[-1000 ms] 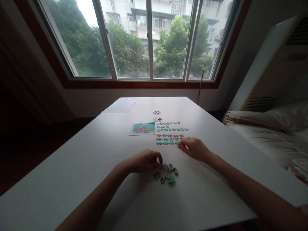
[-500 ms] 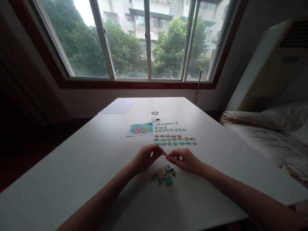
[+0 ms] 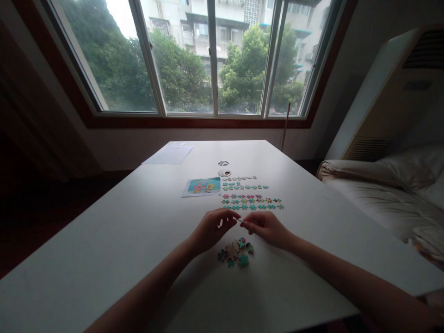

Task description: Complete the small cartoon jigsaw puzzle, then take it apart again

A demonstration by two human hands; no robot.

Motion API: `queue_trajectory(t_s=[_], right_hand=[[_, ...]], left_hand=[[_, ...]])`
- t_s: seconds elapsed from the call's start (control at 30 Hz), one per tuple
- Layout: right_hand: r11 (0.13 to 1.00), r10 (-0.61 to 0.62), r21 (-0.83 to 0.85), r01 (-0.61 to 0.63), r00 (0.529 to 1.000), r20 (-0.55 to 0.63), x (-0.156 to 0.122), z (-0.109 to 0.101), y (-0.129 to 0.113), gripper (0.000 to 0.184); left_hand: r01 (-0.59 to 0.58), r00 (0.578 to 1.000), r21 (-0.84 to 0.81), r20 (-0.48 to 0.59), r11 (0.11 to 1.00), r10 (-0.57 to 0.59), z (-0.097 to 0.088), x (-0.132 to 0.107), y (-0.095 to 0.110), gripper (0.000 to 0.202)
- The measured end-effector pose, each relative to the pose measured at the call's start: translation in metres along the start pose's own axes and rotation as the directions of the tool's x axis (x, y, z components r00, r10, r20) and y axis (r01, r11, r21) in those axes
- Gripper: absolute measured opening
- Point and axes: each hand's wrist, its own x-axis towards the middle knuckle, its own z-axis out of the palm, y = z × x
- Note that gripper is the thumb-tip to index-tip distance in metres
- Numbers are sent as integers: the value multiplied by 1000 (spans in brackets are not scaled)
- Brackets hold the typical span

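Between my two hands is a small puzzle piece [image 3: 238, 220], seen nearly edge-on. My left hand [image 3: 212, 227] pinches it from the left, and my right hand [image 3: 266, 227] pinches its right end with thumb and fingers. Just below them on the table lies a loose heap of puzzle pieces [image 3: 236, 252], some green or pink, others plain side up. Beyond my hands, several rows of puzzle pieces [image 3: 253, 201] are laid out flat. To the left of these rows is a picture sheet [image 3: 204, 186] with colourful cartoon figures on blue.
The white table [image 3: 121, 240] reaches toward the window. Two round items [image 3: 224, 173] lie behind the rows, and white paper [image 3: 168, 153] rests at the far left corner. A pale sofa [image 3: 385, 189] stands along the right side.
The puzzle piece has turned between my fingertips and now shows a thin pale edge. My right fingers have curled in more; the heap and rows look the same.
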Motion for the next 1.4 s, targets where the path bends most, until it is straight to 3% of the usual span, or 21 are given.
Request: queue_trajectory(t_s=[0.1, 0.2, 0.27, 0.33, 0.5, 0.7, 1.0, 1.3, 1.4], right_hand=[[935, -150, -336, 114, 985, -84, -1, -17, 1, 26], [723, -343, -659, 206, 936, -84, -1, -41, 9, 24], [615, -400, -764, 193, 912, -92, -2, -55, 17, 25], [571, -420, -806, 158, 899, -121, -2, -65, 23, 25], [598, -428, -791, 127, 886, -181, -2, -70, 32, 24], [596, -456, -787, 158, 873, -170, -2, -71, 36, 25], [630, -346, -770, 102, 925, -160, -2, -74, 36, 30], [689, -109, -719, -91, 968, -226, 16, -103, 93, 25], [700, -76, -709, -83, 979, -189, 19, -105, 105, 23]], left_hand=[[6, 1000, 46, 4, 999, -7, -5, 0, -3, 18], [-6, 995, 118, 95, 993, -5, -10, -1, -9, 15], [-14, 984, 170, 176, 985, -16, -12, -2, -12, 15], [-20, 973, 218, 227, 976, -31, -11, -4, -14, 16], [-35, 962, 277, 271, 960, -43, -10, -5, -15, 18], [-35, 963, 273, 266, 961, -40, -13, -5, -18, 18], [-38, 962, 277, 271, 960, -40, -13, -5, -18, 19], [-43, 961, 293, 274, 955, -41, -13, -5, -19, 19], [-39, 959, 300, 278, 953, -49, -13, -5, -19, 19]])
